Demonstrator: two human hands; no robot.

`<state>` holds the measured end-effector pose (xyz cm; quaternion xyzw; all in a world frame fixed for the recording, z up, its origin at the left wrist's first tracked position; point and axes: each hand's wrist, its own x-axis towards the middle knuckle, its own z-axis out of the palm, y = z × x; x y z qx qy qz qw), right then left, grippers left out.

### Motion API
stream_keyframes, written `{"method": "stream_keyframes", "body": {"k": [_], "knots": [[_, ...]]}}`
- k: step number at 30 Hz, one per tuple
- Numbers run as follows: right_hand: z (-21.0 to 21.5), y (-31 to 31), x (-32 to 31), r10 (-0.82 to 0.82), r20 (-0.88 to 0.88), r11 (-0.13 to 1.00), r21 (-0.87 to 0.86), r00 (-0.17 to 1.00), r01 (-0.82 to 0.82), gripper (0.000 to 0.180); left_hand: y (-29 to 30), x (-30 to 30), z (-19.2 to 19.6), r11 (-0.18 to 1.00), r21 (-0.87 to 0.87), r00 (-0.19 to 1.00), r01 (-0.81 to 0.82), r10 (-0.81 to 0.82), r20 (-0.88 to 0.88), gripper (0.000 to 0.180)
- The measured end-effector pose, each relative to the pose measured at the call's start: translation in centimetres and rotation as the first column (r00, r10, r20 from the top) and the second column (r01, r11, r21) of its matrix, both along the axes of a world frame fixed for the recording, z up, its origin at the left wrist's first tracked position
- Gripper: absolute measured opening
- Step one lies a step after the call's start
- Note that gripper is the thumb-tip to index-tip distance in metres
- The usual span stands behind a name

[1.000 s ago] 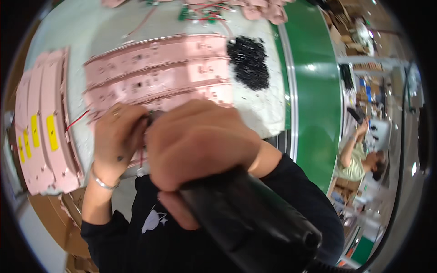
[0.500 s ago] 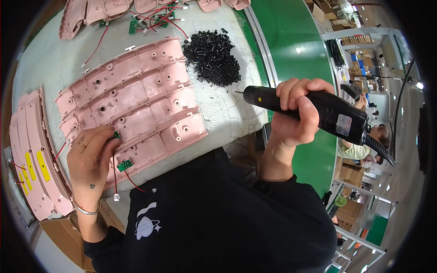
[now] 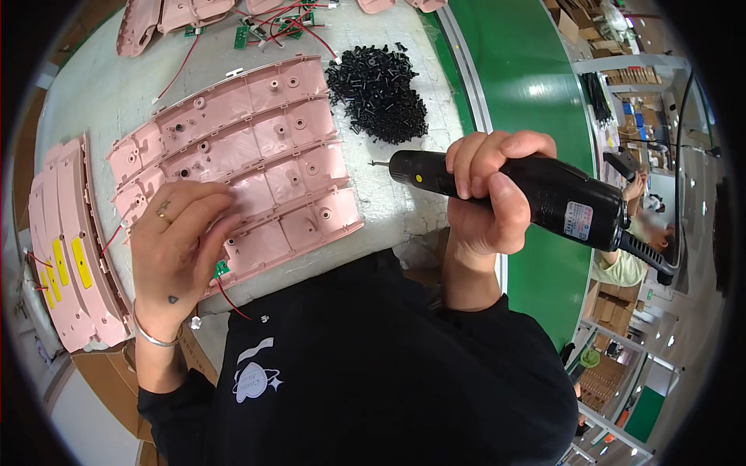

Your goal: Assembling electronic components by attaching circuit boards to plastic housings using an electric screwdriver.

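Note:
My right hand [image 3: 497,190] is wrapped round a black electric screwdriver [image 3: 571,203], held over the right edge of the white padded work surface. Its bit [image 3: 380,163] points left, and a small dark piece that looks like a screw shows at the tip. My left hand [image 3: 177,245] hovers over the left ends of the nearer pink plastic shells [image 3: 268,194], thumb and fingers apart, nothing visible between them. Just below its thumb, a small green circuit board [image 3: 221,269] with a red wire sits in the nearest shell. The left hand hides part of the neighbouring shell.
A heap of black screws [image 3: 381,93] lies beyond the screwdriver tip. Several wired green circuit boards [image 3: 291,27] lie at the back. More pink shells [image 3: 74,256] with yellow strips stand at left. A green surface [image 3: 536,85] runs along the right; another person [image 3: 622,268] is beyond it.
My left fingers have come away from a green circuit board in the second-nearest shell and parted. The screwdriver has moved slightly left, and a dark piece now shows at its bit. The view has shifted slightly.

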<state>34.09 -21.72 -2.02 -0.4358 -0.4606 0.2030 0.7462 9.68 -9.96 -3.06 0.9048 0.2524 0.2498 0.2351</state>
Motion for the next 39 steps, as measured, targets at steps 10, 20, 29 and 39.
{"method": "stream_keyframes", "body": {"k": [10,20,29,39], "knots": [[3.8,-0.9,-0.2,0.292,-0.032,0.942,0.184,0.956,-0.281,0.027,0.1,8.0,0.1,0.948,0.092,0.945,0.306,-0.314,0.090,0.022],[6.2,-1.8,-0.9,0.315,-0.090,0.920,0.272,0.945,-0.281,0.025,0.0,8.3,-1.0,0.949,-0.030,0.925,0.314,-0.299,0.234,0.011],[6.5,-1.5,-1.8,0.289,-0.047,0.903,0.345,0.956,-0.256,0.026,-0.5,7.4,-0.9,0.934,-0.161,0.909,0.318,-0.252,0.331,0.012],[6.7,-1.0,-2.6,0.296,-0.040,0.886,0.386,0.954,-0.258,0.025,-0.5,7.1,-1.5,0.942,-0.145,0.898,0.304,-0.232,0.374,0.008]]}}
